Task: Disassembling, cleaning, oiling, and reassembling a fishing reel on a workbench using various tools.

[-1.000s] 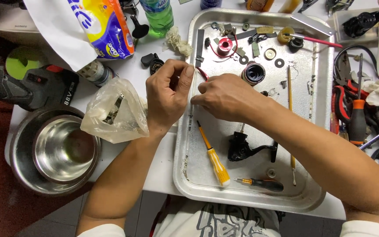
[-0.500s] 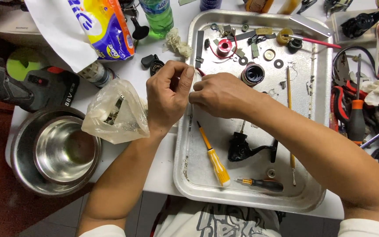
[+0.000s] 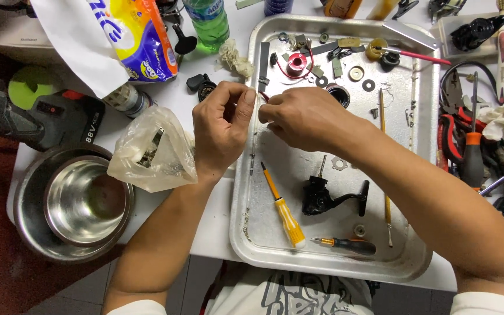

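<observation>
Both hands are meeting over the left rim of the shallow silver metal tray [image 3: 421, 175] on the white counter [image 3: 205, 227]. The left hand [image 3: 223, 131] and the right hand [image 3: 301, 116] are each pinching with fingers closed on a small dark red part [image 3: 263, 96] between them, too small to identify. A yellow-handled screwdriver [image 3: 284, 210] and a black reel body [image 3: 322, 198] are lying in the tray below, and a clear crumpled plastic bag [image 3: 153, 151] is touching the left wrist.
</observation>
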